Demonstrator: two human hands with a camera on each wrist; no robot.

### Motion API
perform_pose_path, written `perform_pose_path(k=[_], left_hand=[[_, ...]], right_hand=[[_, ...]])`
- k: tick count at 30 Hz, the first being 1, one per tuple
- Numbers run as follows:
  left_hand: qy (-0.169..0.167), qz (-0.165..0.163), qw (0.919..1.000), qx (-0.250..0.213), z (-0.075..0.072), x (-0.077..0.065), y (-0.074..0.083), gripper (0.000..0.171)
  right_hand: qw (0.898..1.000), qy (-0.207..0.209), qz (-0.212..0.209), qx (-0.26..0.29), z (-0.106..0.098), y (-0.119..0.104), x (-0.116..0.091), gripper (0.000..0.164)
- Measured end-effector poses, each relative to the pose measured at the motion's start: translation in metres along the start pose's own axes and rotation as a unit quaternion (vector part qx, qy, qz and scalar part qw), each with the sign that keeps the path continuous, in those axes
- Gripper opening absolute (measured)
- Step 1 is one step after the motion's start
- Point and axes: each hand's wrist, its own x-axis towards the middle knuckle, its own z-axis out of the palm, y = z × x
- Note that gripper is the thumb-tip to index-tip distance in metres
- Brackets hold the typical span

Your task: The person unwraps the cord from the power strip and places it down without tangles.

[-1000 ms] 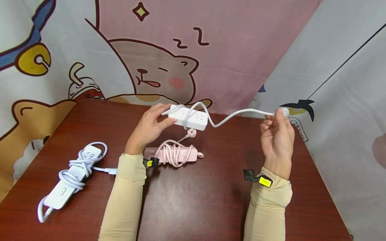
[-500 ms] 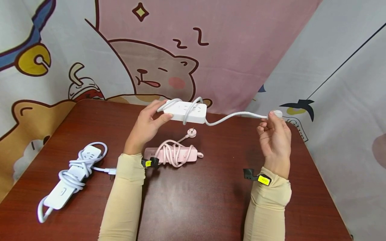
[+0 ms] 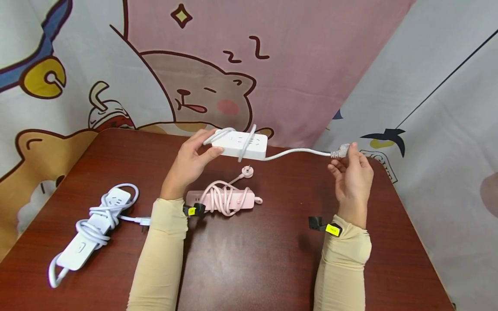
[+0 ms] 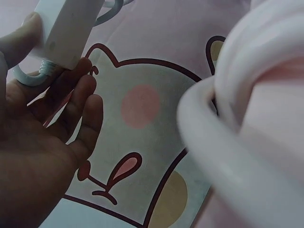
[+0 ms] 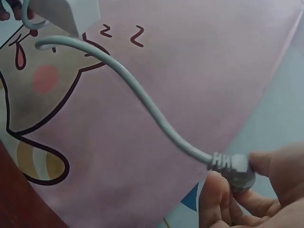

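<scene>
White oblong plastic power strip (image 3: 231, 148), raised between two hands

Position: above the reddish-brown wood-look table (image 3: 280, 259), beyond the pink strip in the head view, against the cartoon-printed cloth backdrop (image 3: 330, 56). Socket face visible; cord wound round the body.

Left hand (image 3: 191, 162): grips the strip at its left end, thumb on one side, fingers on the other. The cord's ribbed exit lies inside this grip; the rest of the body projects past the fingertips towards the right.

Right hand (image 3: 355, 177): pinches the pale, bulky plug (image 3: 344, 150) between thumb and fingers, its ribbed neck protruding leftwards. The white round-section cord (image 3: 298, 150) spans from there to the strip, slightly slack, well clear of the right hand's palm.

Also on the table: one pink oblong power strip (image 3: 235, 200), cord-wrapped, with pink round plug (image 3: 247, 171) just beyond; one second white power strip (image 3: 100, 221), cord-wrapped, lying diagonally at left, its white plug (image 3: 145, 221) beside the left beige sleeve (image 3: 159, 259).
</scene>
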Motion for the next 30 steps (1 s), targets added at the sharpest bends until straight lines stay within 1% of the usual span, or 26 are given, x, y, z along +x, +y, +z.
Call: perform_pose_path(k=[3, 5, 8, 11, 13, 15, 18, 22, 27, 30], left_hand=[[-0.001, -0.002, 1.0000, 0.002, 0.000, -0.001, 0.000, 0.050], [-0.003, -0.004, 1.0000, 0.003, -0.001, -0.001, 0.000, 0.050], [-0.004, -0.004, 1.0000, 0.002, -0.001, -0.001, 0.000, 0.050], [-0.003, -0.005, 1.0000, 0.002, -0.001, -0.001, -0.001, 0.049], [-0.002, -0.005, 1.0000, 0.000, -0.001, -0.001, 0.000, 0.049], [-0.002, -0.006, 1.0000, -0.001, -0.001, -0.001, 0.000, 0.049], [-0.001, -0.006, 1.0000, -0.001, -0.001, -0.001, 0.000, 0.050], [0.009, -0.009, 0.9999, -0.004, -0.001, 0.000, 0.000, 0.050], [0.020, -0.012, 0.9997, -0.003, -0.001, 0.000, 0.000, 0.050], [0.020, -0.013, 0.9997, 0.004, -0.001, 0.000, -0.001, 0.051]], right_hand=[[1.000, 0.011, -0.010, -0.001, 0.002, 0.001, 0.000, 0.023], [1.000, 0.006, -0.023, -0.001, 0.002, 0.002, 0.000, 0.021], [0.998, -0.028, -0.056, -0.007, 0.003, 0.003, -0.001, 0.019], [0.993, -0.062, -0.100, -0.017, 0.004, 0.005, -0.003, 0.021], [0.989, -0.076, -0.123, -0.013, 0.006, 0.006, -0.004, 0.023], [0.987, -0.080, -0.136, -0.003, 0.009, 0.008, -0.005, 0.021], [0.986, -0.087, -0.143, 0.018, 0.011, 0.009, -0.006, 0.017], [0.983, -0.105, -0.149, 0.023, 0.011, 0.010, -0.006, 0.017], [0.976, -0.152, -0.153, 0.022, 0.007, 0.009, -0.006, 0.010], [0.969, -0.180, -0.161, 0.053, 0.007, 0.007, -0.008, 0.007]])
